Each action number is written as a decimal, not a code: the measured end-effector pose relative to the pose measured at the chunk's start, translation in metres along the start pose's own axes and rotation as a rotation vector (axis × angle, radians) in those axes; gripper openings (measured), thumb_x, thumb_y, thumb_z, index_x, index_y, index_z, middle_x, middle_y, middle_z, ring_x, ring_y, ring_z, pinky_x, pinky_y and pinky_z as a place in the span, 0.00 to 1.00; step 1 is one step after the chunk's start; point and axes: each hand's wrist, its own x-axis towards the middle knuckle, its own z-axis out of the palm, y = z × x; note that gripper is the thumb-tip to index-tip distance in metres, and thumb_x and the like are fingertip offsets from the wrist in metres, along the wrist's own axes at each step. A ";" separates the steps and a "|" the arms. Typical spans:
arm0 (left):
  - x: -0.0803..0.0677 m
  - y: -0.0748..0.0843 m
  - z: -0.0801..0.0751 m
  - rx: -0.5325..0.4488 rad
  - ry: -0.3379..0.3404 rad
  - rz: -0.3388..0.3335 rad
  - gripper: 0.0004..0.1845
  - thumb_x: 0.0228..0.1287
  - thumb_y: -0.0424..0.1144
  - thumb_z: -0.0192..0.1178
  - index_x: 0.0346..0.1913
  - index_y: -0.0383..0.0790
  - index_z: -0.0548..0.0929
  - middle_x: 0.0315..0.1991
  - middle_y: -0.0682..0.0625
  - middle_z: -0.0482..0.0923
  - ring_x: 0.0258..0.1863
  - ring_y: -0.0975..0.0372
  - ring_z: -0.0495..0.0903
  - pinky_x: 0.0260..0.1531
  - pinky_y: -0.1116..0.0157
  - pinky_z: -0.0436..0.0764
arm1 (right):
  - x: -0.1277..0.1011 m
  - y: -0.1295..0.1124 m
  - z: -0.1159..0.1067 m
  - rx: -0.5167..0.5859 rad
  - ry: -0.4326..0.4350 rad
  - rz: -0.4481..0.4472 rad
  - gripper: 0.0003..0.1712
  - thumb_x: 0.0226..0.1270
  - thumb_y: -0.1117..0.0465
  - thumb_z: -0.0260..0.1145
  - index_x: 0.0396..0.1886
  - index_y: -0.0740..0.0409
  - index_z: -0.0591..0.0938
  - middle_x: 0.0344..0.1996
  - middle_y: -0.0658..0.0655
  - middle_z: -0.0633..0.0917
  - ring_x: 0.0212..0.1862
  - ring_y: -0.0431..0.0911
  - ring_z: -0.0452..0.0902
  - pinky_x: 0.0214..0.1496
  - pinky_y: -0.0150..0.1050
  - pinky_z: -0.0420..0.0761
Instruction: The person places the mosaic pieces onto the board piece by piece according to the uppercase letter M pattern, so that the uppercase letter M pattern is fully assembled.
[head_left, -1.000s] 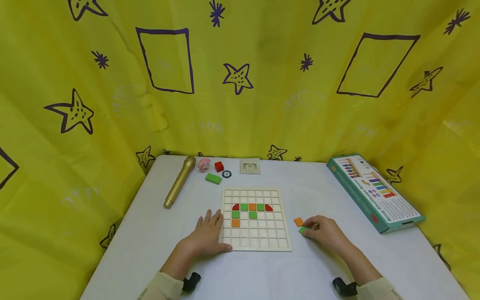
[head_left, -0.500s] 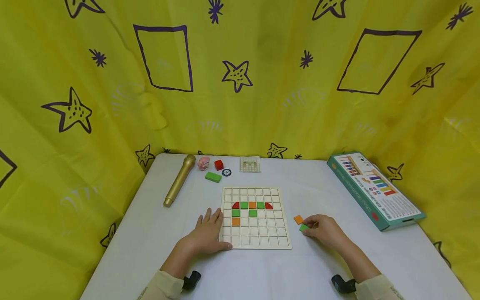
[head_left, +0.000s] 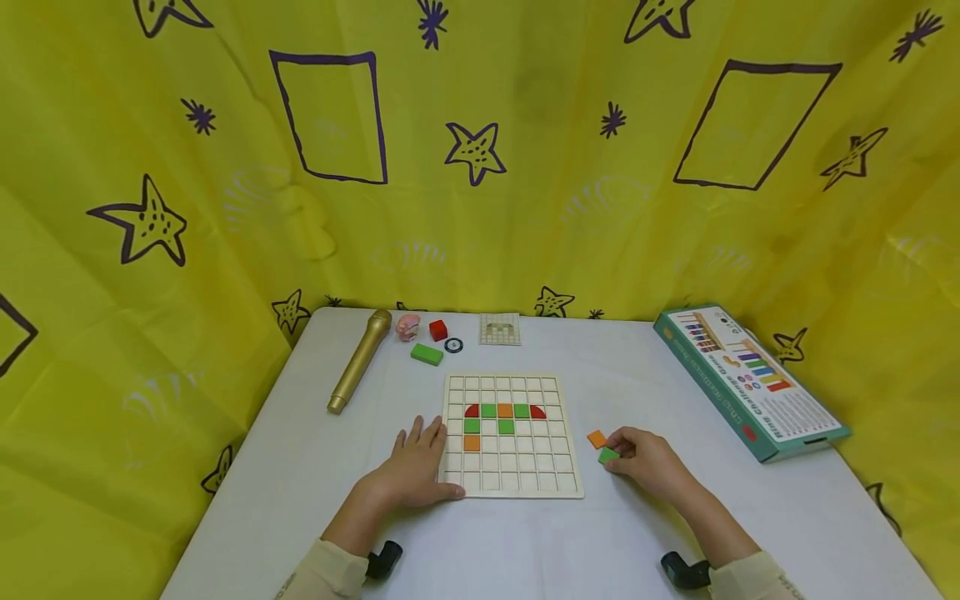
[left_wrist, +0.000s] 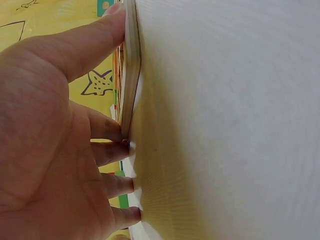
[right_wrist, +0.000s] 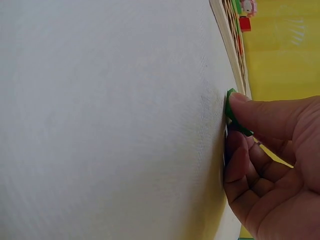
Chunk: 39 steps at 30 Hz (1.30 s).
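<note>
A wooden grid board (head_left: 540, 487) lies at the middle of the white table, with red, green and orange tiles (head_left: 504, 412) set in its upper rows. My left hand (head_left: 417, 467) rests flat with straight fingers against the board's left edge (left_wrist: 131, 75), thumb along its near corner. My right hand (head_left: 647, 458) pinches a green square tile (head_left: 607, 455) at the board's right, thumb on top of the green tile (right_wrist: 231, 111). An orange tile (head_left: 597, 438) lies loose just beyond it.
A gold microphone (head_left: 359, 362), a pink object (head_left: 408, 326), a red cube (head_left: 438, 330), a green block (head_left: 426, 354), a small round disc (head_left: 453, 345) and a pattern card (head_left: 499, 328) sit at the back. A teal game box (head_left: 750, 380) lies at the right. Yellow star-print cloth surrounds the table.
The right hand has lifted the green tile's edge slightly and shifted a little toward the board. The left hand has stayed put.
</note>
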 end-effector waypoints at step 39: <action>0.000 -0.002 0.001 -0.004 0.000 -0.005 0.60 0.54 0.68 0.68 0.77 0.30 0.57 0.79 0.38 0.51 0.78 0.40 0.42 0.72 0.39 0.49 | 0.033 -0.044 -0.006 -0.002 -0.084 -0.113 0.05 0.65 0.64 0.72 0.39 0.55 0.88 0.34 0.49 0.86 0.39 0.45 0.78 0.42 0.41 0.79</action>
